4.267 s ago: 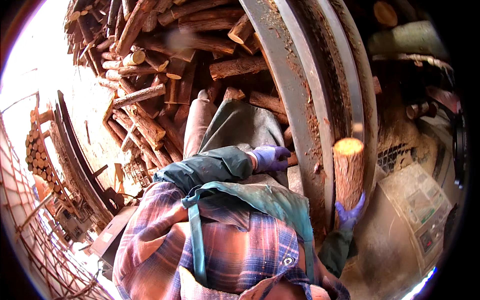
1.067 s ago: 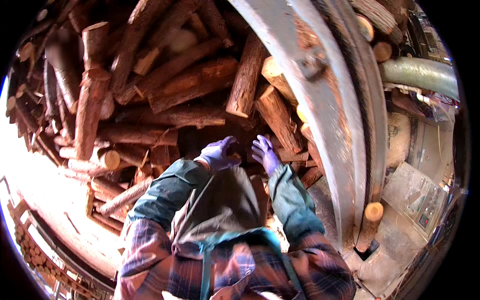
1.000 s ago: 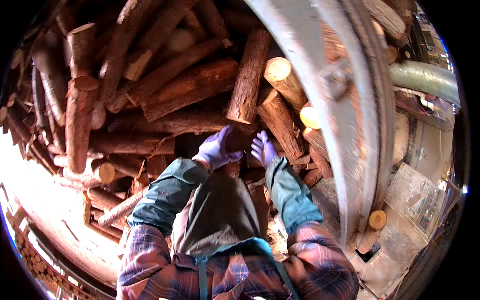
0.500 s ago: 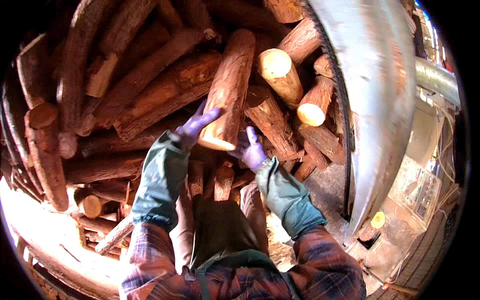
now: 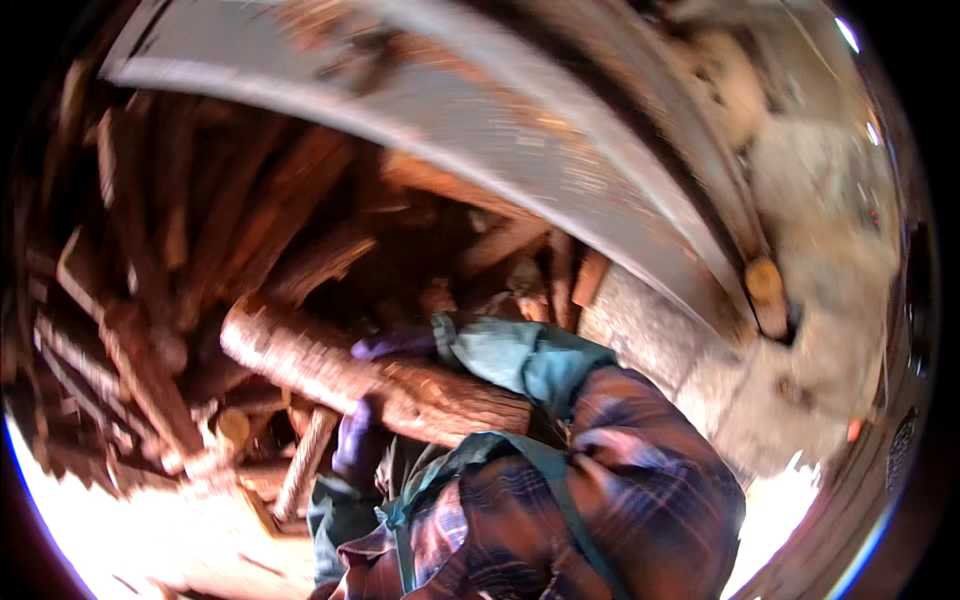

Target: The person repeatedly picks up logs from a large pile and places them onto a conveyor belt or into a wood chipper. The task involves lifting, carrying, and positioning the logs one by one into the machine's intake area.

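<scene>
Log (image 5: pixel 300 350) up in both hands rn, slantwise across the person's front, rough bark showing, R end right by the teal apron (image 5: pixel 540 455), L end out toward the pile (image 5: pixel 265 220). R hand (image 5: pixel 400 345) on the far side, fingers lying against the bark; L hand (image 5: pixel 355 440) on the nr side, fingers up against it too, so the log's gripped btwn the two. Exact finger spread? Can't tell, too much blur.

Out to the L, a thin log (image 5: pixel 305 465) tilts just below the held one, w/ a round cut end (image 5: pixel 232 428) nr it. Behind, the pile's dark, logs at all angles. Above, a big grey metal rail (image 5: pixel 560 190) sweeps diag from upper L down to the R, wood debris on it. By its lower end: a short log (image 5: pixel 765 280), pale top, beside a dark hole (image 5: pixel 794 320).
</scene>
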A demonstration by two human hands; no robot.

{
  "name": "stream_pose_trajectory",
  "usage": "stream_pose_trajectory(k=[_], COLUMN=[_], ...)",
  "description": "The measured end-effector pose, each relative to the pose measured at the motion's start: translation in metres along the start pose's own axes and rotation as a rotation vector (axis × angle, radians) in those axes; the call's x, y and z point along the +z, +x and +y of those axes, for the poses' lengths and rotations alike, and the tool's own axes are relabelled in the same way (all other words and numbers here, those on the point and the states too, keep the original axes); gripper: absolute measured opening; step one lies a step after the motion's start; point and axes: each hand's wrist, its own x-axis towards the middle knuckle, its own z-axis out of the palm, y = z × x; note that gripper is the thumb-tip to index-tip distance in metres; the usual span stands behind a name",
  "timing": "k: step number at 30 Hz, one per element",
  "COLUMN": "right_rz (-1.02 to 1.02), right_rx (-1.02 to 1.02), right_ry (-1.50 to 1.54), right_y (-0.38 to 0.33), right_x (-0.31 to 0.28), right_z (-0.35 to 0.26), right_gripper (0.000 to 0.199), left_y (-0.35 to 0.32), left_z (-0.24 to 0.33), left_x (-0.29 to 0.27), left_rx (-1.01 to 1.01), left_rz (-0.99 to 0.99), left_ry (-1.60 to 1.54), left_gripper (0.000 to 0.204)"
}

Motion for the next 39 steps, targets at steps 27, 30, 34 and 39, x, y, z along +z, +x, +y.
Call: stream_pose_trajectory(k=[27,30,34,39], right_rz=[1.722,1.909,1.039,0.492], right_rx=[-0.720,-0.934,-1.041,-0.374], right_ry=[-1.297,-1.435,-1.701,-0.985], right_y=[-0.623,-0.545,-0.264,0.001], right_x=[0.027,0.024,0.126,0.133], right_z=[-0.157,-0.147,-0.171,-0.107], right_gripper=[0.043,0.035,0.030,0.028], left_y=[0.076,0.096,0.070,0.029], left_z=[-0.029,0.026,0.066,0.090], left_x=[0.268,0.149,-0.050,-0.314], left_rx=[0.570,0.420,0.661,0.901], left_rz=[-0.650,-0.452,0.351,1.188], left_ry=[1.611,1.652,0.708,-0.033], left_gripper=[0.046,0.048,0.048,0.044])
